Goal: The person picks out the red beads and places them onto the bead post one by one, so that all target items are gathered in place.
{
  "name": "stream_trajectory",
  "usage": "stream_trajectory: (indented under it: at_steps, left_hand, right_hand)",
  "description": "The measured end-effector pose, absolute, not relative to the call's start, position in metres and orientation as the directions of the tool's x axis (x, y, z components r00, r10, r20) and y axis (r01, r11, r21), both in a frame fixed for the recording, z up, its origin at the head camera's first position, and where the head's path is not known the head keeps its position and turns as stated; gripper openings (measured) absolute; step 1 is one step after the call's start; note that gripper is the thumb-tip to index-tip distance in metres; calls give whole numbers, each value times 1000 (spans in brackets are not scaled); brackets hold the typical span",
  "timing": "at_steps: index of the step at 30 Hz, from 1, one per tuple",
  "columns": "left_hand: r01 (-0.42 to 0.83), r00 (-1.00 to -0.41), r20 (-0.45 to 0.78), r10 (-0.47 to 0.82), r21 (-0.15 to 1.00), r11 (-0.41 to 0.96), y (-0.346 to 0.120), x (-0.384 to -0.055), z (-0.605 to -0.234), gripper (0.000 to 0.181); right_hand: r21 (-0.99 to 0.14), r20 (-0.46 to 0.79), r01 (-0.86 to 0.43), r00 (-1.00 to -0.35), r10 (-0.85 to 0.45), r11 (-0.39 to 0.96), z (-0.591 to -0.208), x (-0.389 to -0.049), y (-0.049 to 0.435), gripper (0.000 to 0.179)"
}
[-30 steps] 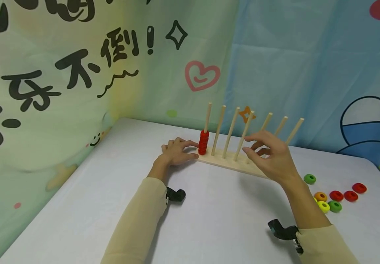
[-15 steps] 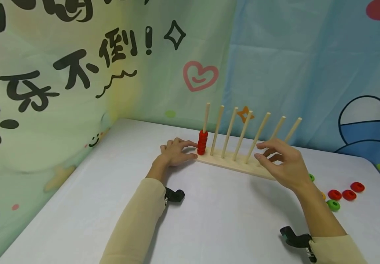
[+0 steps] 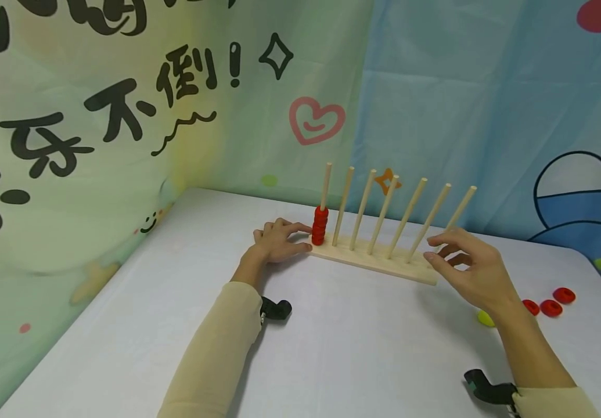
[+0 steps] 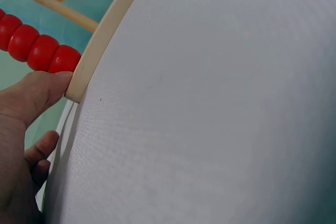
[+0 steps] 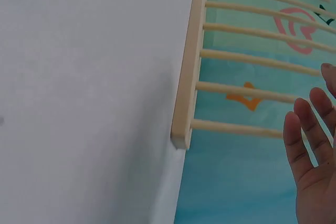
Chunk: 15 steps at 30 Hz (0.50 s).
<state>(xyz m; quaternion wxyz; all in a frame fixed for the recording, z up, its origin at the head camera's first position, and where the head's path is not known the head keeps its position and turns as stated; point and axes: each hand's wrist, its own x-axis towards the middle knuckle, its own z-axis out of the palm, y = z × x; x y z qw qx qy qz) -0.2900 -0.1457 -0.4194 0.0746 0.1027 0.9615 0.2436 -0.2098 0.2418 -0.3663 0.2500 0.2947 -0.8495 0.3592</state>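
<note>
On the white table (image 3: 363,354), by the head view's clock, the rack (image 3: 368,262) lies at three o'clock from the left hand (image 3: 279,241) and at nine from the right hand (image 3: 468,268). Seven pegs (image 3: 407,217) rise from it — the one at its nine o'clock end bears a red stack (image 3: 319,226) that reaches partway up. The left hand is at that same end, thumb and forefinger apart, the thumb tip touching the wood; whether they squeeze it I cannot tell. The right hand hovers in front of the peg at the three o'clock end, thumb and forefinger parted, its other fingers loosely bent, holding nothing. At four o'clock from it lie three red beads (image 3: 551,310), close together; a yellow bead (image 3: 485,319) sits toward five, partly hidden by the wrist. Each wrist wears a black camera (image 3: 279,309) — about six o'clock from its hand, at a beige sleeve (image 3: 211,354). Behind the table, at twelve, hangs a backdrop (image 3: 436,87) with a pink heart (image 3: 293,119).
</note>
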Motion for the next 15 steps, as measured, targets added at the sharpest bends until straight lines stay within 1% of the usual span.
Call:
stream_trajectory:
  at_steps: [4,9,12,15]
  left_hand:
    - [159,-969,-90,230,485,860,-146,-290,-419,51]
    - [160,-970,-84,230,492,856,-144,-290,-420,51]
    - [163,-969,-85,233,490,856,-144,-290,-419,51]
    - [162,-969,-84,233,493,854,-145,-291,-420,51]
  right_hand:
    - [-494,605,-619,-749,-270,611,-370,-209,252,31]
    - [-554,561,-539,-805,-193,635,-373,-207,268,30]
    - [-549,545,-511,-819,-180,662,-373,-206,278,30]
    - [-535,544,-510,-818,-187,674,-374,-207,285,30]
